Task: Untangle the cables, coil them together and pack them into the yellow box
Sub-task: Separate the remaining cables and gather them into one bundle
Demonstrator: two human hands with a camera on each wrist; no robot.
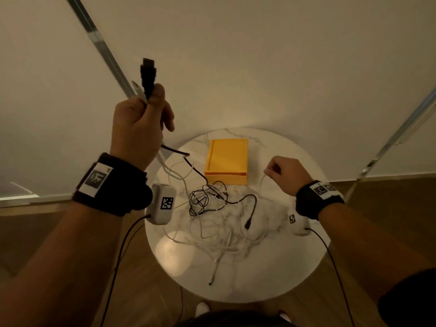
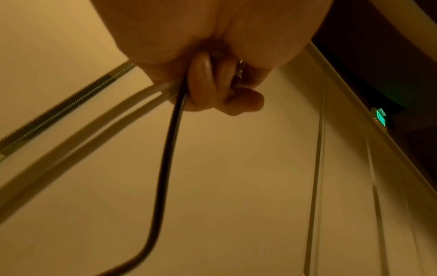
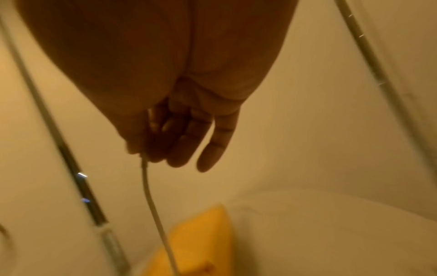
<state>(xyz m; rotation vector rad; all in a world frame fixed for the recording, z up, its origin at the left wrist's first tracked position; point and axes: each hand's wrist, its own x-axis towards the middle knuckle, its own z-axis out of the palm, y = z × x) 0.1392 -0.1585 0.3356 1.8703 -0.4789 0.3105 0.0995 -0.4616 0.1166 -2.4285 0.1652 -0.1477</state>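
Left hand (image 1: pixel 139 128) gripped cable ends upper left | right hand (image 1: pixel 286 172) pinched white cable (image 3: pixel 151 201) | I judged pulling could tighten tangle (image 1: pixel 212 208).

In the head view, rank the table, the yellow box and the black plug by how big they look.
1. Table: largest by far.
2. Yellow box.
3. Black plug, gripped in the raised left hand: smallest, though it is nearer the camera, so it looks bigger than it really is.
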